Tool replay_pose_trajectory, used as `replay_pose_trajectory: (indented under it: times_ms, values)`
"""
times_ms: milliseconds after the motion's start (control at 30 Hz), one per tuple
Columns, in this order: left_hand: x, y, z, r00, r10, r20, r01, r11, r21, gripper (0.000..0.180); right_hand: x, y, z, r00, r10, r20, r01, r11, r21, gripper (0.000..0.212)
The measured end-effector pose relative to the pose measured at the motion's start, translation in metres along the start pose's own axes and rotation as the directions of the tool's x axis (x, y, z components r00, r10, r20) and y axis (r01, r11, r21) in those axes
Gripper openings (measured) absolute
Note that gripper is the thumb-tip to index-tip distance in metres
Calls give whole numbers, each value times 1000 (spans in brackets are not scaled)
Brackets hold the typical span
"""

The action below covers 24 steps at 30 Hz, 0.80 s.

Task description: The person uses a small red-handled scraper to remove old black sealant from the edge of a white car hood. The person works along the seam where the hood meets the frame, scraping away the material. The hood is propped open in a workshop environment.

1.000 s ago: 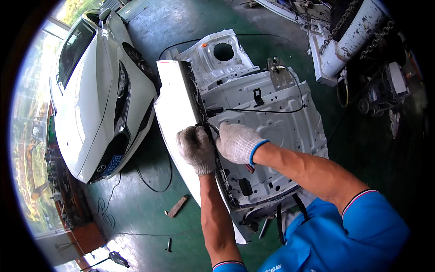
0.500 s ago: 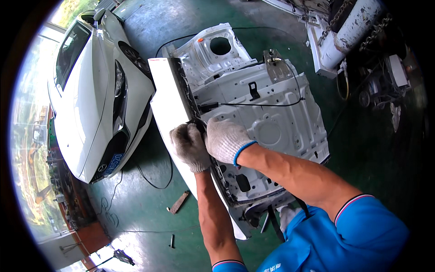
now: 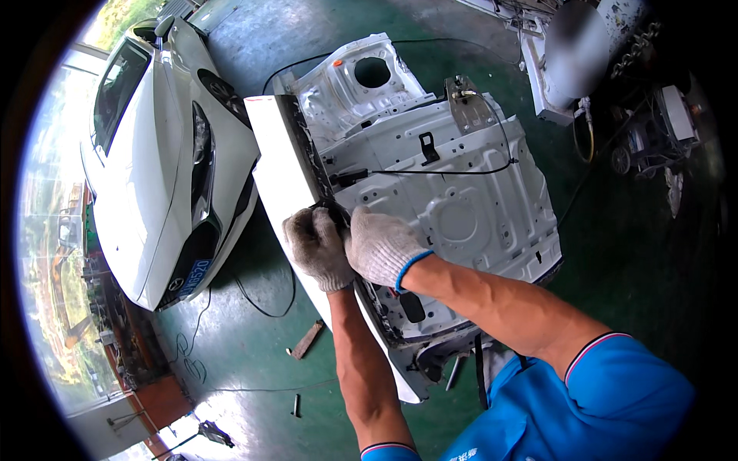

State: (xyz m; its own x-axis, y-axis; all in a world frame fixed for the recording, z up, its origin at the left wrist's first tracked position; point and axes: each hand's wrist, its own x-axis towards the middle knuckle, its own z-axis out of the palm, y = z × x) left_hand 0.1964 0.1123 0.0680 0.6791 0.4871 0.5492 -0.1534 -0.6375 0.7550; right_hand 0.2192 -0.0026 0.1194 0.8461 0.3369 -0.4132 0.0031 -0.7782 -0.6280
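A large white car body section [image 3: 492,203] of stamped sheet metal lies before me, with a smooth white outer panel [image 3: 270,142] along its left side. Dark, rough material [image 3: 309,146] runs down the seam between the two. Wearing knitted work gloves, my left hand [image 3: 317,250] and my right hand [image 3: 384,246] meet side by side at this seam. Both have their fingers curled closed. A bit of black material [image 3: 330,207] shows just beyond the fingertips; what exactly each hand pinches is hidden. Beyond them, a black cable [image 3: 438,178] crosses the sheet metal to a bracket plate [image 3: 469,107].
A white car [image 3: 157,177] is parked close on the left. On the green floor lie a flat brown-handled tool [image 3: 307,339], a small metal cylinder [image 3: 296,405] and loose cables [image 3: 265,311]. Thick pipework with a chain [image 3: 634,50] and wheeled equipment [image 3: 653,134] stand at right.
Both hands stay at the same seam, still closed, shifting only slightly left. The whole view has moved a little.
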Motion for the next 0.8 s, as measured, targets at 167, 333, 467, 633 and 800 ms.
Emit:
replay_pose_trajectory:
  times_ms: [167, 333, 467, 633, 800]
  values:
    - [-2, -10, 1, 998, -69, -11, 68, 996, -49, 11, 4, 0, -2, 998, -47, -51, 48, 999, 7, 38]
    - [-3, -8, 0, 998, -58, -25, 57, 998, -25, 11, 0, 5, -9, 999, -37, 35, 38, 999, -31, 34]
    - [0, -2, 1, 997, -76, -22, 74, 996, -58, 9, 3, 5, -10, 998, -70, 7, 70, 998, -6, 41]
    - [-6, -12, 2, 999, -51, -9, 50, 995, -84, 8, 4, 1, -28, 997, -41, 61, 44, 997, -56, 37]
    - [-3, -9, 1, 988, -154, -22, 148, 972, -180, 10, -8, -1, -43, 980, -22, 197, 49, 990, -133, 40]
